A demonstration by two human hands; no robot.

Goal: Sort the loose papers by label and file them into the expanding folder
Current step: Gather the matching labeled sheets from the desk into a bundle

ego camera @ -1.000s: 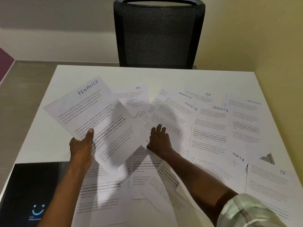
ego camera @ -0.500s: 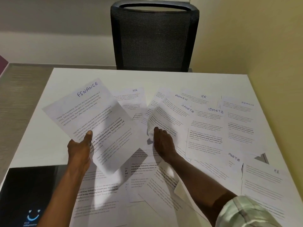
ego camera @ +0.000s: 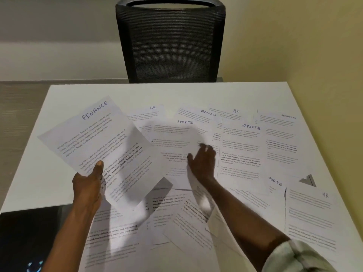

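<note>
Papers [ego camera: 241, 152] lie scattered, overlapping, across white surface [ego camera: 137, 93] from centre to right edge and near edge; labels HR, ADMIN, SPORTS legible. Head view: sorting step under way, likely gathering by label. FINANCE sheet [ego camera: 102, 146] held off surface toward left edge, left hand [ego camera: 87, 185] pinching its lower edge, thumb on top. Right hand [ego camera: 202, 161] blurred, fingers spread, over SPORTS sheet [ego camera: 176, 142]; contact unclear. Next: find matching label, add to held sheet. Expanding folder not identifiable.
</note>
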